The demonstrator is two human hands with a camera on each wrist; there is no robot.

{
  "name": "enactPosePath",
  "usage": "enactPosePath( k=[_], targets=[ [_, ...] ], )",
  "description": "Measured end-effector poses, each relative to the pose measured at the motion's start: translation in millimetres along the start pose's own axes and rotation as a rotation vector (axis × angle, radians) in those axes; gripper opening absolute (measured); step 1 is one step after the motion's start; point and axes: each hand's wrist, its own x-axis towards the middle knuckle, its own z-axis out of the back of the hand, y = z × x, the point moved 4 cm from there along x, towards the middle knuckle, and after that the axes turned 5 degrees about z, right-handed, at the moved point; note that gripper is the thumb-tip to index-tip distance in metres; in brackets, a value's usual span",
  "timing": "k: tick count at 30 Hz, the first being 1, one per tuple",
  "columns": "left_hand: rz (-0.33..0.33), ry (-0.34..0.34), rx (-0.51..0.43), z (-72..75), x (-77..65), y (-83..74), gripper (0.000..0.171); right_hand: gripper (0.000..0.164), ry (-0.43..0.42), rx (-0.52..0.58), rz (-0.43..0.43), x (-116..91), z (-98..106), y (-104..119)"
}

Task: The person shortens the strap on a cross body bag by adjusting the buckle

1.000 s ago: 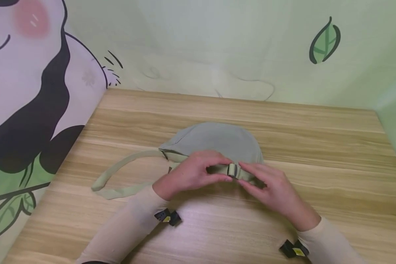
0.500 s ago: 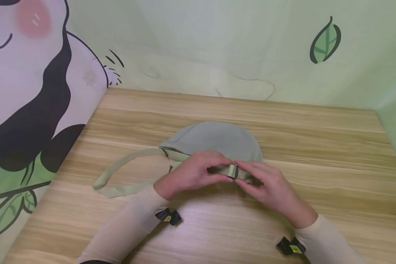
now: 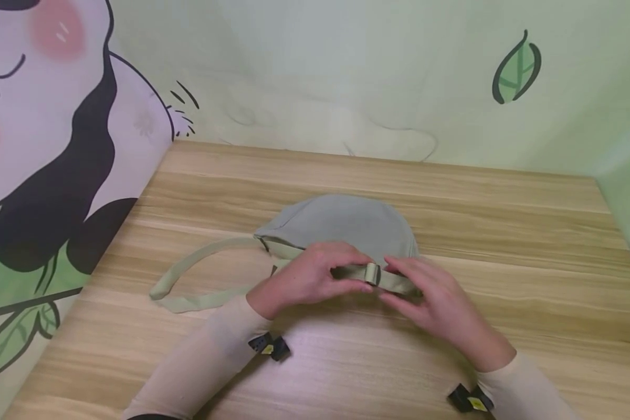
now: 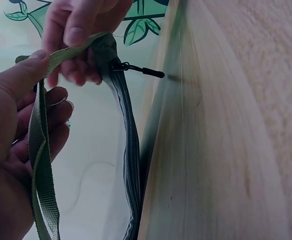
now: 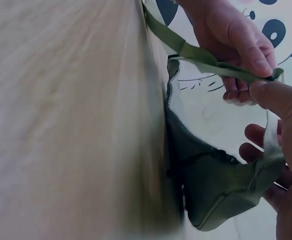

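A grey-green waist bag [image 3: 346,224] lies on the wooden table in the head view. My left hand [image 3: 315,274] pinches its green strap at the adjuster buckle [image 3: 372,274]. Just right of that buckle, the thumb and fingers of my right hand [image 3: 441,297] are loosely curled about the strap [image 3: 399,284]. In the left wrist view, a zipper pull [image 4: 153,73] hangs from the bag's zipper [image 4: 128,130]. The right wrist view shows the strap [image 5: 185,49] running to the left hand [image 5: 240,40], with the bag's end [image 5: 220,195] below. Fingers partly hide the buckle there.
A loop of strap [image 3: 189,256] lies on the table [image 3: 504,233] to the left of the bag. Walls with a printed panda [image 3: 47,146] and leaves [image 3: 517,67] stand along the table's back and left edges. Small black cameras are on both wrists.
My right hand came close to the buckle half a second ago and has now drawn back slightly to the right, its thumb and index finger farther apart. The left hand stays at the buckle.
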Motion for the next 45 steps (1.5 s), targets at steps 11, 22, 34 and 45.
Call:
enactPosePath(
  k=[11, 22, 34, 45],
  targets=[
    [0.017, -0.023, -0.029, -0.3, -2.1, 1.3, 0.037, 0.048, -0.034, 0.006, 0.0, -1, 4, -1],
    [0.011, -0.017, -0.083, 2.8, -0.4, -1.9, 0.04, 0.041, -0.116, 0.204, -0.038, 5, 3, 1],
    [0.044, 0.01, -0.105, 3.1, 2.3, -1.7, 0.039, 0.049, -0.083, 0.217, -0.125, 8, 0, -1],
    [0.015, 0.013, -0.029, 5.3, 3.4, -2.3, 0.045, 0.051, -0.078, 0.233, -0.101, 12, -3, -2]
  ],
)
